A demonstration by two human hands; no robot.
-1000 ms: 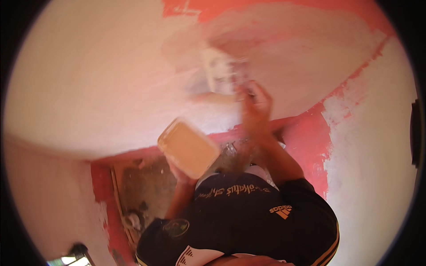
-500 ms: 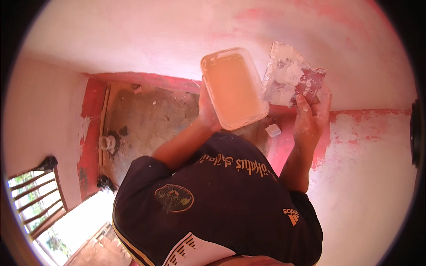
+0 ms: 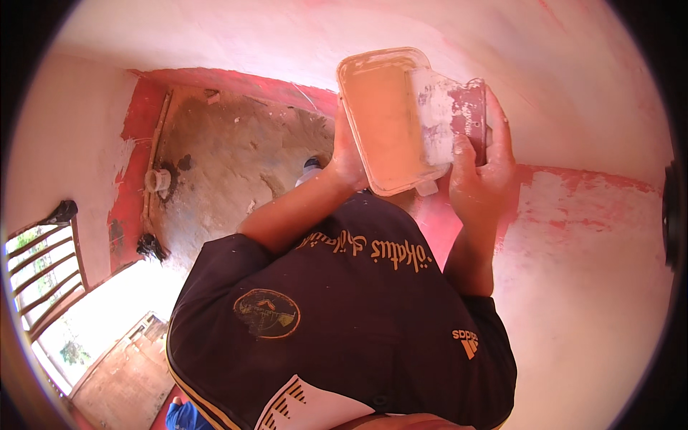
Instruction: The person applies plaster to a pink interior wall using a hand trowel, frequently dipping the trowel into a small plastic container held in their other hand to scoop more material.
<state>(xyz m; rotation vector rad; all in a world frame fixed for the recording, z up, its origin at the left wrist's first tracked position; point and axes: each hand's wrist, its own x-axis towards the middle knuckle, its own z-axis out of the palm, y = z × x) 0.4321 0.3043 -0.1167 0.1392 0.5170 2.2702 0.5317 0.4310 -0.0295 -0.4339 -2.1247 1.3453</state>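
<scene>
I am holding the rectangular container (image 3: 365, 140) in the left hand (image 3: 347, 154) and pinching the smeared spreader (image 3: 436, 118) in the right hand (image 3: 484, 172). Between the hands, the blade is overlapping the container's right side; contact I cannot tell. Bracing the container and drawing evenly along its rim are, I am judging, advisable.

On my feed the floor (image 3: 236, 136) looks brown, rough and unevenly stained. I see a whitish round tub (image 3: 158, 180) near its left edge, with a dark patch (image 3: 185, 163) just beside it. A long thin strip (image 3: 163, 118) runs along that same edge. I spot a small reddish chunk (image 3: 212, 95) near the far edge and a pale scrap (image 3: 251, 206) nearer me.
</scene>
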